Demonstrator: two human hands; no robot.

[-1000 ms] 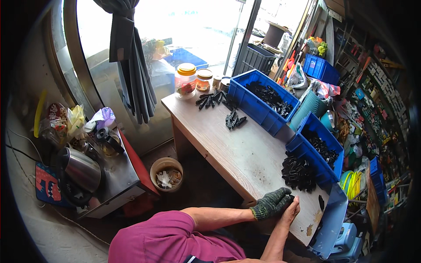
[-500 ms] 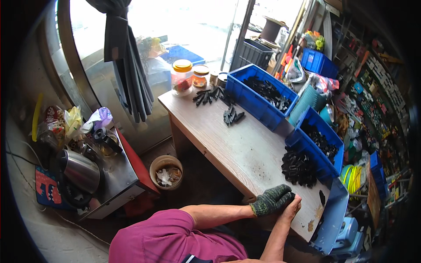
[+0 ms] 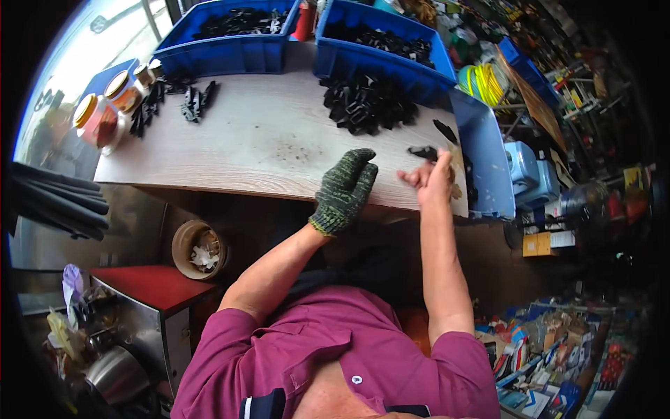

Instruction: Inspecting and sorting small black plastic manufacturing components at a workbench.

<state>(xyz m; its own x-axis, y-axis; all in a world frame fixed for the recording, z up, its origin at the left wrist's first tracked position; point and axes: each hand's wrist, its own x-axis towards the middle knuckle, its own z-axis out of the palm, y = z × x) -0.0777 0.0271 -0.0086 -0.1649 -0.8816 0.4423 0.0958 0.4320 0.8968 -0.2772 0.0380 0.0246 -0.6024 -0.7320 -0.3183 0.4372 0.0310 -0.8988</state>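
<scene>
My left hand (image 3: 344,192), in a dark green knitted glove, is over the table's near edge. Its thumb stands apart from its fingers, and I see nothing between them. My bare right hand (image 3: 436,180) reaches over the right end of the table, fingers blurred by motion. A small black part (image 3: 422,151) is at its fingertips; whether they grip it I cannot tell. Just beyond lies another black part (image 3: 444,130). A heap of black parts (image 3: 366,105) sits farther back, in front of a blue bin (image 3: 384,59).
A second blue bin (image 3: 220,61) with black parts stands at the table's back left. Several black pieces (image 3: 199,101) and lidded jars (image 3: 98,122) are at the left end. A light blue bin (image 3: 485,150) adjoins the right edge. A bucket (image 3: 183,251) stands below.
The view has swung round to face the table. My hands, together before around something dark, are now apart; the right has moved away to the right, with a black part at its fingertips.
</scene>
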